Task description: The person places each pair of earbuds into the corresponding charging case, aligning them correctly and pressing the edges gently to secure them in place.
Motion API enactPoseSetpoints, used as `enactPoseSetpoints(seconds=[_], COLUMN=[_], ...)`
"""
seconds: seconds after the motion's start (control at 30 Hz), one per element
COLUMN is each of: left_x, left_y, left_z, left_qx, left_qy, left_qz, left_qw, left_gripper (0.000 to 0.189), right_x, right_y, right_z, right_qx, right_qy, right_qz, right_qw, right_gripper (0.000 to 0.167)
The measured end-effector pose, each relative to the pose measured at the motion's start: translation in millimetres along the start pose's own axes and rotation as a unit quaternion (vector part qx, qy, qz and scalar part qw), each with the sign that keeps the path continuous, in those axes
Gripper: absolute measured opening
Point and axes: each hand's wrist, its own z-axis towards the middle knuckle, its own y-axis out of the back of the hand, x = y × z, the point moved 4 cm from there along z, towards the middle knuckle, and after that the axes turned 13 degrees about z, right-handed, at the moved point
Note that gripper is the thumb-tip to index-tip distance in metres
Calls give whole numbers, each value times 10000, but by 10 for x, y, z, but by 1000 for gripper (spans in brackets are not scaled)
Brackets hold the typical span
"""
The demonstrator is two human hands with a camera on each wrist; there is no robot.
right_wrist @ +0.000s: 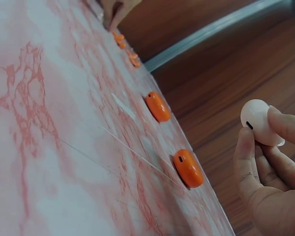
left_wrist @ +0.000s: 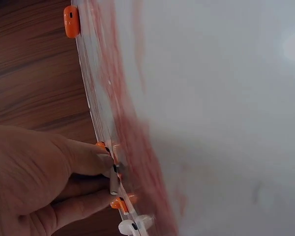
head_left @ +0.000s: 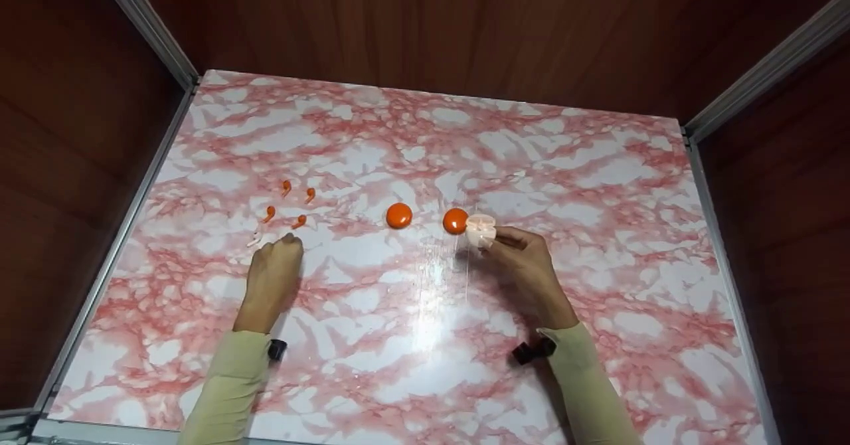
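Note:
My left hand (head_left: 274,266) is at the left of the table, and its thumb and fingertips pinch a white earbud (left_wrist: 114,181). Beside those fingers lies another white earbud (head_left: 254,239). Several orange earbuds (head_left: 268,214) are scattered just beyond the hand. Right of the middle, my right hand (head_left: 524,259) holds a white earbud charging case (right_wrist: 258,120) above the table; its lid is raised in the head view. Two closed orange charging cases sit on the table: one orange case (head_left: 455,220) near the white one, the other orange case (head_left: 399,215) farther left.
The marbled pink and white table (head_left: 372,365) is bounded by a dark wooden panel (head_left: 425,26) at the back and similar panels at both sides. Metal rails (head_left: 727,285) run along the table's sides. Each wrist carries a small black device (head_left: 534,351).

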Motion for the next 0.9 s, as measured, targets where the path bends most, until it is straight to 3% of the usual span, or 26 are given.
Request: enactPoseSetpoints(seconds=[0.17,0.3,0.57,0.7,0.9], left_x=[-34,-61,-146,-187,-264], left_y=[100,154,216,249,280], left_z=[27,104,230,292,398], left_qx=[-432,-642,-868,-717,-44], left_qy=[-118,-165,61,374,957], left_qz=[-205,-879,-2345,-3176,-4522], left_qw=[9988,9939,9682,9448,8867], left_gripper=[19,17,13,21,26], right_x=[5,2,-28,-26,-21], right_y=[16,25,8,9,-3], right_z=[3,0,-5,-11,-9], right_qx=[-52,-140,-50,-71,-64], right_qy=[57,48,-114,-123,-139], right_qz=[-87,-185,37,87,42], right_qw=[9999,9997,9999,9999,9999], right_gripper=[49,48,52,51,51])
